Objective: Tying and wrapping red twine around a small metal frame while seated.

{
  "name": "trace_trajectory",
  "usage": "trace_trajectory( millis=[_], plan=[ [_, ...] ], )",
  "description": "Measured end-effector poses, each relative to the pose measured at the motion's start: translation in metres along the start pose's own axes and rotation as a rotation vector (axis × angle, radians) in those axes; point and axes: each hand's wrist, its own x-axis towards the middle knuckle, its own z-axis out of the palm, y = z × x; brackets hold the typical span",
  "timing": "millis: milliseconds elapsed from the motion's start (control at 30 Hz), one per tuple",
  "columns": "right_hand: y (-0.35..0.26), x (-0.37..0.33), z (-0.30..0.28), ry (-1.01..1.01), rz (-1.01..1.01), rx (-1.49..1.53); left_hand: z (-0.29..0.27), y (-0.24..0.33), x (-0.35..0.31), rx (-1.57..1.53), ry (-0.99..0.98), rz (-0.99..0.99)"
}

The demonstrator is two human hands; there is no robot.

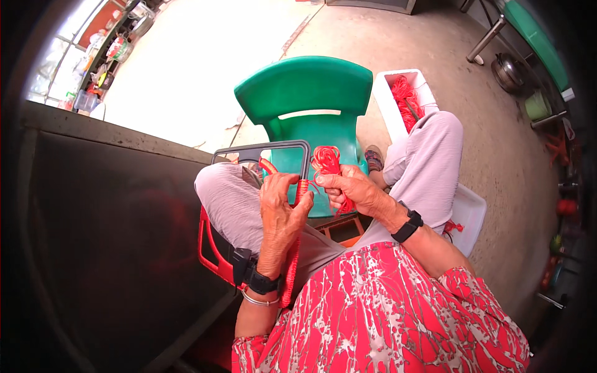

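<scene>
A dark grey frame [268, 145] with rounded corners lies across my left thigh. Red cord [302, 188] is wound tightly round its right-hand bar, and the lower left part of the frame is red too. My left hand [281, 208] grips this wrapped bar, fingers on one side and thumb on the other. In my right hand [357, 189] is a looped bundle of red cord [326, 160], pinched at its middle, with loops above and loose ends below. A thin strand runs from near the bundle toward the bar.
Ahead stands a green plastic chair [305, 93]. Right of it is a white foam box [385, 99] with more red cord; a white tray [471, 214] lies beside my right leg. A dark cabinet [118, 242] fills the left side. Pots and a green seat edge the far right.
</scene>
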Motion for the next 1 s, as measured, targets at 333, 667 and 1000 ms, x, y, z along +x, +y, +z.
trace_trajectory(
  millis=[333,667,1000],
  plan=[
    [-0.046,-0.094,-0.037,0.08,0.016,-0.495,-0.002,-0.005,0.002,0.092,0.033,0.069],
    [-0.08,-0.151,-0.014,0.15,-0.203,-0.021,0.009,-0.001,0.003,0.062,0.126,0.142],
    [-0.077,-0.16,0.005,-0.033,-0.084,0.301,0.015,-0.001,0.008,0.169,0.12,0.242]
  ],
)
